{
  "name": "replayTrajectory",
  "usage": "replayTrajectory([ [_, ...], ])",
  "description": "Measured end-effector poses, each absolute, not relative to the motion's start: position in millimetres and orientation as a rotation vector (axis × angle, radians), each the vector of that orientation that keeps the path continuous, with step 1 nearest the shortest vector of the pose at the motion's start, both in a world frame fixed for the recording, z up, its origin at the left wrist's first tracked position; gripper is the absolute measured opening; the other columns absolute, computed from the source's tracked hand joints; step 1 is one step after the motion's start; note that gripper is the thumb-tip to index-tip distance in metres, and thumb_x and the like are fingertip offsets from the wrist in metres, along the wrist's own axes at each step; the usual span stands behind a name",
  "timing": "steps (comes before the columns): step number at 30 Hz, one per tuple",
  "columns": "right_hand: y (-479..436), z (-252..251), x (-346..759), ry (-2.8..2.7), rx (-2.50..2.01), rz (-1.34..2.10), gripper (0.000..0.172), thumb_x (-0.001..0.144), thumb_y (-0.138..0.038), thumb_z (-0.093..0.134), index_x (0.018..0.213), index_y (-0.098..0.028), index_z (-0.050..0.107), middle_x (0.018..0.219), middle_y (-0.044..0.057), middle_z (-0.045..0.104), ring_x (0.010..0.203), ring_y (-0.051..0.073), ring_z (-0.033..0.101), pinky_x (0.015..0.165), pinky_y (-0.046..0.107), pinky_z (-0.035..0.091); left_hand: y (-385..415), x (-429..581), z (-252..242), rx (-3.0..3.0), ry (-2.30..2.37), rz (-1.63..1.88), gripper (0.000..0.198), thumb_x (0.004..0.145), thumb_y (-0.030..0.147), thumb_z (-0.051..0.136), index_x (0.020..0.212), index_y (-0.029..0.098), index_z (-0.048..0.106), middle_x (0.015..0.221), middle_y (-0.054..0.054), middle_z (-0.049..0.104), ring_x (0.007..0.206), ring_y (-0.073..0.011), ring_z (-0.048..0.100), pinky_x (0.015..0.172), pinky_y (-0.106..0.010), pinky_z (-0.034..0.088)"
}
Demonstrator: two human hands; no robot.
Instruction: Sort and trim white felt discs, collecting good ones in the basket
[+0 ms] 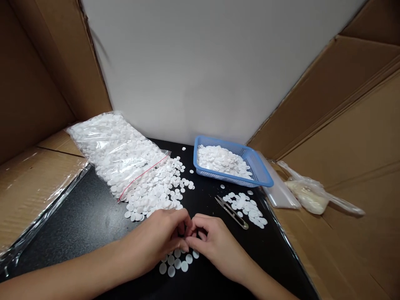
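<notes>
My left hand (170,229) and my right hand (208,234) meet at the fingertips over the black table. Both have their fingers curled and pinched together; whatever sits between them is hidden. Right below them lie several loose white discs (178,263), flat on the table. Beyond my left hand spreads a heap of white discs (156,189), spilling from the mouth of a clear zip bag (109,146) with a red seal line. To the right of my right hand rest thread snips (233,212), beside a smaller group of white discs (245,206).
A blue plastic basket (265,177) at the back holds many white discs. Right of it lie clear flat bags (281,196) and a knotted plastic bag (309,196) with pale contents. Cardboard (353,137) walls both sides, and a white panel (203,71) stands behind.
</notes>
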State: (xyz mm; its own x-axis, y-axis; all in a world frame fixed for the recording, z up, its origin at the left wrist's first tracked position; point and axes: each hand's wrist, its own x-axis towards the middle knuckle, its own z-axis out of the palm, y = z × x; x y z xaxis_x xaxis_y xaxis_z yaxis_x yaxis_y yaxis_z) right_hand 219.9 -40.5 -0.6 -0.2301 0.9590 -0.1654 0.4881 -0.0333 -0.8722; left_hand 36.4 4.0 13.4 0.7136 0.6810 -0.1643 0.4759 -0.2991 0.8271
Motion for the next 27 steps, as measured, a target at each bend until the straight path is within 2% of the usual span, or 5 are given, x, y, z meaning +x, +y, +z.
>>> replayTrajectory([
  [5, -42.3, -5.6, 218.6, -1.701, -1.479, 1.233, 0.018, 0.078, -0.002, 0.064, 0.069, -0.017, 0.064, 0.067, -0.006, 0.054, 0.062, 0.011, 0.044, 0.056, 0.023, 0.032, 13.5, 42.7, 10.4, 2.027, 0.835, 0.204, 0.017, 0.073, 0.004, 0.057, 0.078, 0.02, 0.061, 0.07, 0.005, 0.064, 0.063, -0.0122, 0.057, 0.057, -0.021, 0.034],
  [15, -36.2, 3.5, 231.1, -1.846, -1.493, 1.056, 0.019, 0.088, -0.012, 0.059, 0.071, -0.02, 0.066, 0.067, -0.004, 0.059, 0.061, 0.012, 0.052, 0.056, 0.023, 0.036, 17.1, 39.7, 15.1, 1.9, 0.931, 0.171, 0.01, 0.076, 0.01, 0.061, 0.076, 0.019, 0.056, 0.066, 0.006, 0.059, 0.062, -0.0123, 0.053, 0.056, -0.022, 0.034],
  [18, -30.9, 8.1, 268.4, -1.941, -1.672, 0.656, 0.014, 0.09, -0.013, 0.055, 0.087, -0.022, 0.065, 0.087, 0.002, 0.067, 0.077, 0.019, 0.062, 0.068, 0.029, 0.044, 17.9, 39.9, 22.6, 1.551, 0.875, 0.234, 0.014, 0.078, 0.02, 0.068, 0.081, 0.019, 0.054, 0.067, 0.006, 0.059, 0.063, -0.013, 0.057, 0.057, -0.022, 0.039],
  [20, -28.8, 7.0, 296.5, -1.906, -1.912, 0.384, 0.007, 0.086, -0.015, 0.061, 0.085, -0.022, 0.061, 0.087, 0.004, 0.065, 0.077, 0.023, 0.062, 0.066, 0.032, 0.044, 17.6, 41.0, 27.8, 1.297, 0.797, 0.288, 0.024, 0.076, 0.025, 0.075, 0.087, 0.018, 0.055, 0.07, 0.005, 0.062, 0.066, -0.0141, 0.062, 0.062, -0.024, 0.044],
  [27, -24.2, -10.5, 324.7, -1.973, -2.006, 0.427, 0.013, 0.081, -0.018, 0.066, 0.082, -0.024, 0.054, 0.073, 0.0, 0.059, 0.069, 0.021, 0.06, 0.06, 0.029, 0.044, 14.7, 45.7, 35.3, 0.895, 0.786, 0.371, 0.038, 0.064, 0.02, 0.09, 0.092, 0.015, 0.064, 0.075, 0.003, 0.067, 0.068, -0.0142, 0.068, 0.067, -0.025, 0.048],
])
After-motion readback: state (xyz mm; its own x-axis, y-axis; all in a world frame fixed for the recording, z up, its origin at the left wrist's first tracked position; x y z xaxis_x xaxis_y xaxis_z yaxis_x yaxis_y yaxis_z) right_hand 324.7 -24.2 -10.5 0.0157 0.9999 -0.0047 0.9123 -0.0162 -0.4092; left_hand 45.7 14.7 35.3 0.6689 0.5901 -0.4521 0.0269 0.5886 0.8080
